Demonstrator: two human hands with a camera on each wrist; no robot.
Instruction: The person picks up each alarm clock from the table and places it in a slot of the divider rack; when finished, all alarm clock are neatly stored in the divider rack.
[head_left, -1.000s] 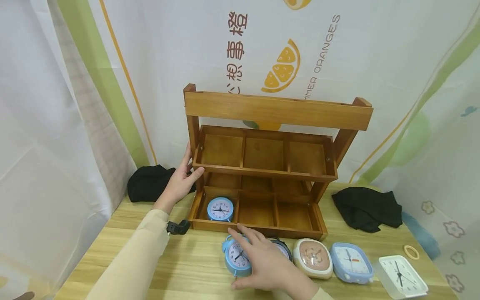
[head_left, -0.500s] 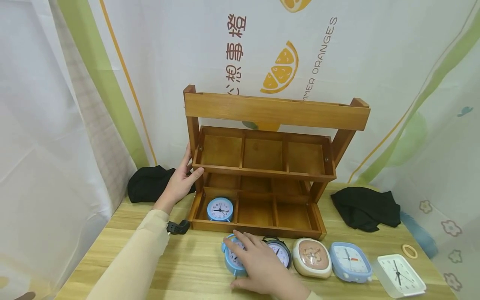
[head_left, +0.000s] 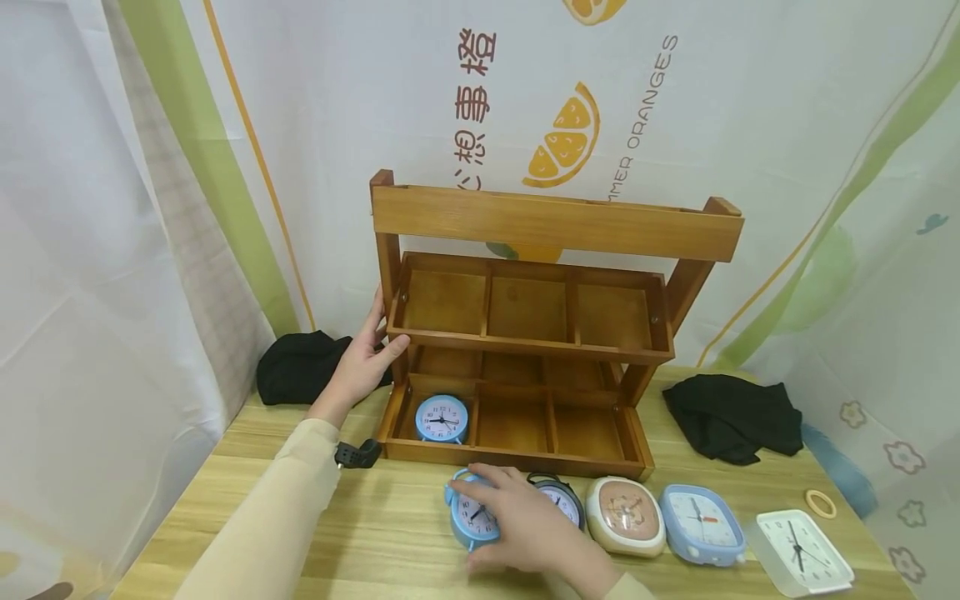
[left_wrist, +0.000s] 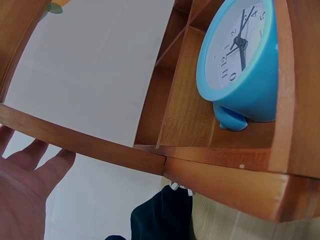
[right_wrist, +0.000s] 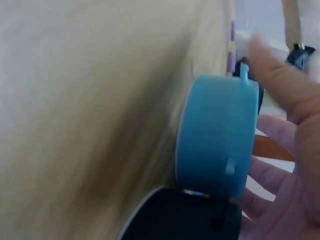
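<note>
Near the wooden rack (head_left: 555,221), a blue clock (head_left: 472,520) sits on the table (head_left: 375,533) under my loose, ungripping right hand (head_left: 521,518); left hand (head_left: 360,364) holds the rack. Grab step, I'd guess: fingers need closing.

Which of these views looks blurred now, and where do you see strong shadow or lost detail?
Right wrist view: the right hand has a badly smeared thumb, and a soft dark shadow crosses the table beside the blue clock; left wrist view: the rack clock's numerals read clearly, but the black cloth shows little detail.
</note>
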